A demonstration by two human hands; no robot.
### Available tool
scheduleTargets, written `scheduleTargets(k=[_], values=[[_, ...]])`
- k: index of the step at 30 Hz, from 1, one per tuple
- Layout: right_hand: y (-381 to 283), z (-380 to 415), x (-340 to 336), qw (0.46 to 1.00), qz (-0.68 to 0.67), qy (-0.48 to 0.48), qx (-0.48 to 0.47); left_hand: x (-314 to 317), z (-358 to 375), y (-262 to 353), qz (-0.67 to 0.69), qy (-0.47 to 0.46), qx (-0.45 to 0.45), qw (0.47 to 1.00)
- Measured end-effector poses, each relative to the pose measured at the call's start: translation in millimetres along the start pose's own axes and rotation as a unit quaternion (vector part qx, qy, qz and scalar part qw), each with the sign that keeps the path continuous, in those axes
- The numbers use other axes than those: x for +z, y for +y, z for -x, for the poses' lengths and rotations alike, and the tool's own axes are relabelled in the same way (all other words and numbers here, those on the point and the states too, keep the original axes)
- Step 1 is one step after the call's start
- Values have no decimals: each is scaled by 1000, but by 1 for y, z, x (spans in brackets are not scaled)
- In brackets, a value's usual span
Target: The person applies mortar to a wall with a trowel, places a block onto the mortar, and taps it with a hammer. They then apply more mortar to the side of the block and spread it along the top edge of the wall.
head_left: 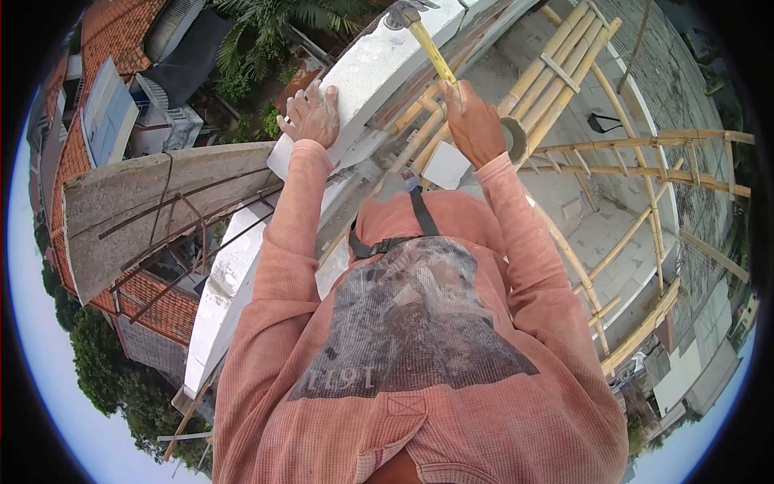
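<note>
My right hand [474,121] is wrapped round the yellow handle of a hammer [430,50]. The hammer's metal head is at the top, over the white block wall [372,77]. My left hand [313,117] rests on the near end of this wall's top course, fingers spread and dusted with white. Below my right hand lies a loose pale block piece [446,165]. Partly hidden behind my right wrist is a round grey container-like thing [513,137].
Bamboo poles lashed together [556,68] stand to the right, with more bamboo scaffolding [637,161] above a floor far below. At left, a concrete slab [161,202] and bent rebar [193,211] jut out. Beyond the wall is a drop to tiled roofs [105,40] and trees.
</note>
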State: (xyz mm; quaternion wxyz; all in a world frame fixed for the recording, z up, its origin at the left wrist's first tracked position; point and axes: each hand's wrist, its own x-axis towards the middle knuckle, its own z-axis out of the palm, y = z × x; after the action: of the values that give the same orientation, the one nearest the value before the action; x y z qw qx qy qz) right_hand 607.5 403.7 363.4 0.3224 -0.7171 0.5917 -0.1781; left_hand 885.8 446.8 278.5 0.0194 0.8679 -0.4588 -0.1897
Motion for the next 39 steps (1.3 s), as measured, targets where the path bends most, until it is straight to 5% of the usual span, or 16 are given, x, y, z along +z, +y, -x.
scheduleTargets(k=[6, 9, 18, 22, 30, 32, 34, 36, 39], values=[[43, 32, 23, 975, -164, 141, 49, -19, 3, 12, -18, -23, -11, 1000], [46, 56, 19, 878, -375, 71, 289, -17, 1, 17, -28, -13, -20, 999], [95, 101, 56, 690, -557, -9, 461, -17, 1, 19, -28, 28, -5, 999], [102, 116, 63, 683, -520, -38, 512, 5, 3, 9, -39, 170, 46, 984], [177, 114, 102, 808, -258, -204, 489, -4, 9, 16, -25, 119, 40, 992], [202, 109, 126, 772, -311, -185, 522, -2, 7, 9, -33, 123, 56, 990], [242, 104, 166, 730, -363, -152, 559, 2, 2, -13, -163, 126, 195, 959], [282, 115, 230, 670, -415, -115, 605, -9, 5, 5, -27, 70, 75, 994], [357, 131, 345, 641, -386, -7, 663, 3, -3, -7, 93, 49, 41, 994]])
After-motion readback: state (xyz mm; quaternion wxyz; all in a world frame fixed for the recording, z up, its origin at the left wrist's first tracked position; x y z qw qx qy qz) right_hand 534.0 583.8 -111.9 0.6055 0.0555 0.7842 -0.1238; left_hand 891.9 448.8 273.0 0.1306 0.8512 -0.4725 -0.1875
